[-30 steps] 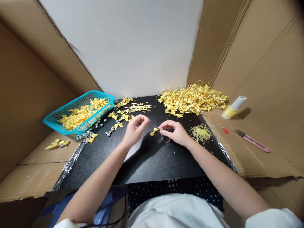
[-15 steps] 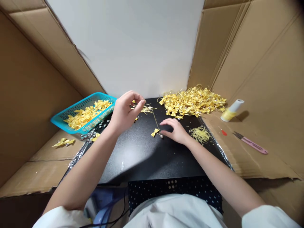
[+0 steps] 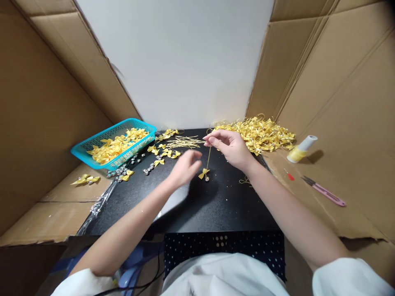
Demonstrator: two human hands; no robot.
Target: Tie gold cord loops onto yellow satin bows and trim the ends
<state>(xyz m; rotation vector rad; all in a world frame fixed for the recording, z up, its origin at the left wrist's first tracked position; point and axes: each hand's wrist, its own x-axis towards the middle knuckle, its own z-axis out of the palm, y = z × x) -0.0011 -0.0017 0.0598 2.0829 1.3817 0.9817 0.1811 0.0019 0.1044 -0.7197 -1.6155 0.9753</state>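
Pinching thin gold cord [image 3: 209,158], right hand [image 3: 233,149] hovers over black tabletop [image 3: 234,213], left hand [image 3: 185,169] half-open; at frame left, turquoise plastic basket [image 3: 81,158] holds yellow bows [image 3: 107,151].

From the table's [image 3: 216,209] middle, a basket [image 3: 83,156] holding bows [image 3: 108,151] sits at 10 o'clock, strings [image 3: 185,142] at 12, a bow pile [image 3: 267,133] at 2, scissors [image 3: 327,194] at 3.

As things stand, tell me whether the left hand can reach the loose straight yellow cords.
Probably yes: the left hand is just short of the straight yellow cords, with nothing visibly blocking it. The right hand, pinching another cord, is only near their right end.
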